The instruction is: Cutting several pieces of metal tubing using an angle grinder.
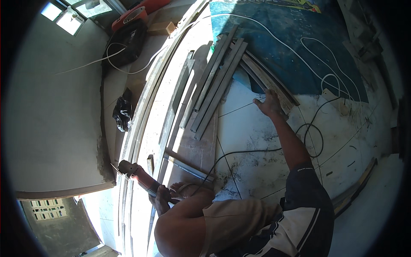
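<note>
My left hand (pixel 161 199) is closed around the rear of a red and dark angle grinder (pixel 146 180), low at the left beside my bent knee. The grinder's disc (pixel 116 168) points away to the left, over long metal lengths on the floor. My right arm stretches forward. My right hand (pixel 269 104) is at the near end of some brownish metal bars (pixel 278 91), its thumb apart from the fingers and no bar visibly gripped. Left of it lies a bundle of grey square metal tubes (pixel 220 83). A short metal tube (pixel 189 167) rests near my foot.
A blue-green sheet (pixel 291 55) covers the far floor, crossed by a white cable (pixel 274 36). A power strip (pixel 335 102) sits at the right, with a black cord (pixel 252 151) looping across the tiles. At the left are a black plastic bag (pixel 123 112) and a dark case (pixel 128 45).
</note>
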